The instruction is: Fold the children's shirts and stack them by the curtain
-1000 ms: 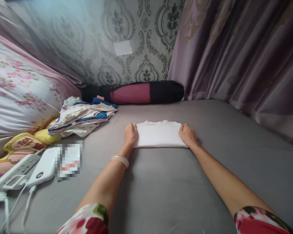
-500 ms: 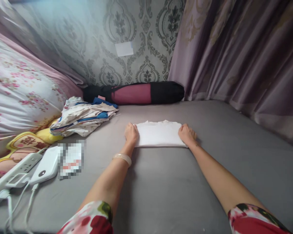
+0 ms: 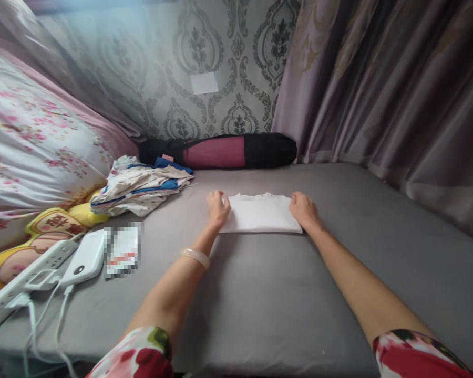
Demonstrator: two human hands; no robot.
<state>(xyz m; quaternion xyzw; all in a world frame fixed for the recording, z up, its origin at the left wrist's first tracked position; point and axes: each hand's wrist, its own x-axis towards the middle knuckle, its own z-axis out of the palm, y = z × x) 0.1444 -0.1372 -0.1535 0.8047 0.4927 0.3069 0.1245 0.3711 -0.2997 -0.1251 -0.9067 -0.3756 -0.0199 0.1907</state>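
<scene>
A white garment [image 3: 260, 214], folded into a flat oblong with a slightly frilled far edge, lies on the grey bed sheet [image 3: 252, 294]. My left hand [image 3: 219, 209] is at its left end, fingers curled and closed near the far corner; the fingertips are partly hidden. At the opposite end, my right hand [image 3: 304, 210] pinches the far right corner with bent fingers. A pale bangle [image 3: 196, 257] circles my left wrist.
Left of the garment lies a crumpled heap of clothes [image 3: 142, 186]. Nearer are a white power bank [image 3: 85, 257], a power strip [image 3: 31, 281] with cables, and a blurred packet [image 3: 122, 251]. A black and maroon roll bag [image 3: 216, 151] rests against the wall; curtains [image 3: 398, 94] hang on the right.
My left hand has shifted slightly inward over the garment's left end, its fingers changing their hold. My right hand stays at the right end, moved slightly towards the far corner. The view has shifted slightly.
</scene>
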